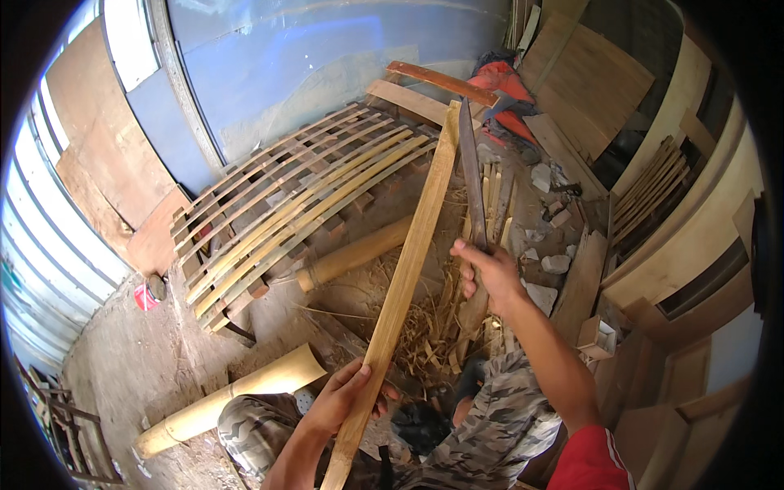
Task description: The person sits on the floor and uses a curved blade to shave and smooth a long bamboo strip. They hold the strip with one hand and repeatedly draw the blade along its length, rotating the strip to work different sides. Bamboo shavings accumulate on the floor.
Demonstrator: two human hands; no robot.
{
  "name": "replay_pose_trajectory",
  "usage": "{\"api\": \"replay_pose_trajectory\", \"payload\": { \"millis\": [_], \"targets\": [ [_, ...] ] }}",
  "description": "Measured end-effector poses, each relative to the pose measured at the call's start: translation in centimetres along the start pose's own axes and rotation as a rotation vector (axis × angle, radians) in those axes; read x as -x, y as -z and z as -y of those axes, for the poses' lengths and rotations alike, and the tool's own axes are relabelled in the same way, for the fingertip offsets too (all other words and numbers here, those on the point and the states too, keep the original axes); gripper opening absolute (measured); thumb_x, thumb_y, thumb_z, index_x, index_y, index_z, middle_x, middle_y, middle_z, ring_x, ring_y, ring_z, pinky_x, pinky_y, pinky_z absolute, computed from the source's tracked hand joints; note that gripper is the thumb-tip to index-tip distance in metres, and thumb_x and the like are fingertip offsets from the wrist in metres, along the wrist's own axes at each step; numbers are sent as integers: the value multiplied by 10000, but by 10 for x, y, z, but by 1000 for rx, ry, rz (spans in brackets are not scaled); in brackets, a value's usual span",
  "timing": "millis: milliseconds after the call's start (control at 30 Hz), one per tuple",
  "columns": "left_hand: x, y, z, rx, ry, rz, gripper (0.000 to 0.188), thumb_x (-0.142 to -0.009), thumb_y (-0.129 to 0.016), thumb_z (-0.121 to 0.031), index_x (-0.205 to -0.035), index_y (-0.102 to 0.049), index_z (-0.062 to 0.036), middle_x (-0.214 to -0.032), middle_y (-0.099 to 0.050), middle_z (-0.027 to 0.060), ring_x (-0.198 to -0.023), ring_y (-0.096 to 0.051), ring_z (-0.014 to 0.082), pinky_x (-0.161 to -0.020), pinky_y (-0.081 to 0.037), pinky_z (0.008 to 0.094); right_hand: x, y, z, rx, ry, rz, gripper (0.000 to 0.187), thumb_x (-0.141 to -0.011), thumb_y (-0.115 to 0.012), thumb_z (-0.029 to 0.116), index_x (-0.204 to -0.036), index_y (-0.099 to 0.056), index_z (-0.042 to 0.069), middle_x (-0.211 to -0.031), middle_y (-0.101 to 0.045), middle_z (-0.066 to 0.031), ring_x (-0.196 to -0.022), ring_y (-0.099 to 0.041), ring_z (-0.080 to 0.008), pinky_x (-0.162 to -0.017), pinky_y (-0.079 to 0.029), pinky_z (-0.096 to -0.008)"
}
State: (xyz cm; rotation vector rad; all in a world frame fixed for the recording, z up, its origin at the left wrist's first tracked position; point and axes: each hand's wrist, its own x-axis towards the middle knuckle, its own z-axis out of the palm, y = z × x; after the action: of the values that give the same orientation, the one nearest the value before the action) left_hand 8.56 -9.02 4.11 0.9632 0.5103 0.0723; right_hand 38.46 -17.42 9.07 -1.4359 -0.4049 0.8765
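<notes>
A long flat bamboo strip slants across the middle, its lower end by my lap and its far end pointing up and away. My left hand is closed around its lower part, thumb on top. In my right hand is a machete with a long dark blade, held upright. The blade's tip is close beside the strip's far end; whether they touch, I cannot tell. Fingers hide most of the machete's grip. Curled bamboo shavings lie heaped on the ground between my hands.
Bamboo slats rest side by side on a low rack at the left. Two thick bamboo poles, a nearer one and a farther one, lie on the floor. Rubble and boards are at right. A red can stands far left.
</notes>
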Motion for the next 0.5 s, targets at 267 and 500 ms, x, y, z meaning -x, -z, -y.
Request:
{"api": "replay_pose_trajectory", "payload": {
  "millis": [267,500],
  "targets": [
    [-13,-10,11,-107,-85,-128,455,-1048,-462,-375,-1047,-643,42,-813,-702,122,-691,-655,159,-658,-513,288,42,-18,-46,-58,52,167,338,-942,-691,260,-1160,-636,7,-623,-522,13,-492,-495,-85,-468,-418,-273],
    [-18,-21,11,-287,-98,-173,505,-1048,-448,-420,-1015,-680,28,-730,-705,86,-638,-638,109,-591,-491,267,42,-28,-64,-125,126,217,212,-942,-685,193,-1051,-620,23,-633,-553,-1,-485,-512,-88,-447,-414,-259]
  ]
}}
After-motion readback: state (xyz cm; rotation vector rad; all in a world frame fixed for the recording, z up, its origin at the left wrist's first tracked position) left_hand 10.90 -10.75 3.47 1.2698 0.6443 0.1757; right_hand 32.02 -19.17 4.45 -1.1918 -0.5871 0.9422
